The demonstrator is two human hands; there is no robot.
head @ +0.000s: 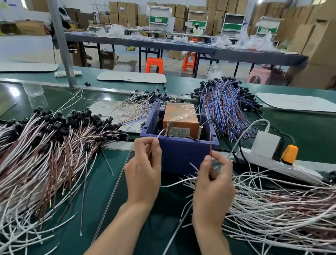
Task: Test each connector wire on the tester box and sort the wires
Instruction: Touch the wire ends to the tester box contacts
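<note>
The tester box is a blue plastic bin holding an orange unit with two upright screw posts at its front. My left hand pinches a white wire end whose tip points up beside the left post. My right hand pinches a brown wire end, held up near the right post. A big pile of white and brown wires with black connectors lies at the left. Another pile of white and brown wires lies at the right.
A bundle of blue and brown wires lies behind the bin. A white power strip with a white adapter and an orange plug sits to the right. White trays rest on the green belt farther back. Stools, tables and cardboard boxes stand beyond.
</note>
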